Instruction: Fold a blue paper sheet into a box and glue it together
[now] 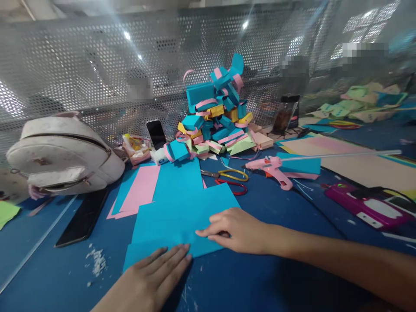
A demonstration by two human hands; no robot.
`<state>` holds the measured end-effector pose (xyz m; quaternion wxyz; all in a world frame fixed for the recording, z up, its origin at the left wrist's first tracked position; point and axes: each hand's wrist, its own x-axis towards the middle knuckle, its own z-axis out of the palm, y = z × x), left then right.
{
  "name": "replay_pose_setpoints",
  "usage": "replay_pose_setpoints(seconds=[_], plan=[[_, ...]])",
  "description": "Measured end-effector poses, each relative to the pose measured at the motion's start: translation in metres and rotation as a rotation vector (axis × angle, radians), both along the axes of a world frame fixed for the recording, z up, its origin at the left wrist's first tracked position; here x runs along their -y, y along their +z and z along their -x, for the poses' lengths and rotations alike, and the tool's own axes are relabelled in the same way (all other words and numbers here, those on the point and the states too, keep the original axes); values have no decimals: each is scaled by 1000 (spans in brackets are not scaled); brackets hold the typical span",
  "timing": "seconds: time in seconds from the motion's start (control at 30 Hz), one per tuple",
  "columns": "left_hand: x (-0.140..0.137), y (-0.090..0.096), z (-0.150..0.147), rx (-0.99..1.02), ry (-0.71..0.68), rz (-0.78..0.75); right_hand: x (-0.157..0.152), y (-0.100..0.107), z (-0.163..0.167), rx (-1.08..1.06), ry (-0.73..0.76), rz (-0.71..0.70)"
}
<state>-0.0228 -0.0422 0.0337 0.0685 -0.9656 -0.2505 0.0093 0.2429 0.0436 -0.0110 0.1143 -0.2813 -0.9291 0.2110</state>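
Note:
A sheet of blue paper [169, 221] lies on the blue table, its near edge folded over into a strip. My left hand [149, 277] rests flat on that strip, fingers stretched out side by side. Farther right, my right hand [234, 229] touches the sheet with its index finger extended, the thumb apart and the other fingers partly curled; nothing is held in it. Beneath and behind the sheet lie more blue and pink papers [143, 186]. Scissors [227, 177] with yellow and red handles lie just beyond the sheet.
A pink glue gun [273, 169] with a long glue stick and a magenta power strip [367, 206] lie right. Folded paper boxes and loops [221, 117] are piled at the back. A white backpack [65, 151] and a dark phone [82, 216] sit left, before a perforated metal partition [97, 86].

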Motion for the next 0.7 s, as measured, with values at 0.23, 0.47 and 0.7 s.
replay_pose_setpoints(seconds=[0.23, 0.47, 0.7], plan=[[-10, -15, -36, -84, -134, -140, 1, 1, 0, -15, -10, 12], [5, -42, -13, 104, -65, -237, 0, 0, 1, 4, -9, 30], [25, -19, 26, 42, 40, -221, -1, -4, 2, 13, 9, 37]])
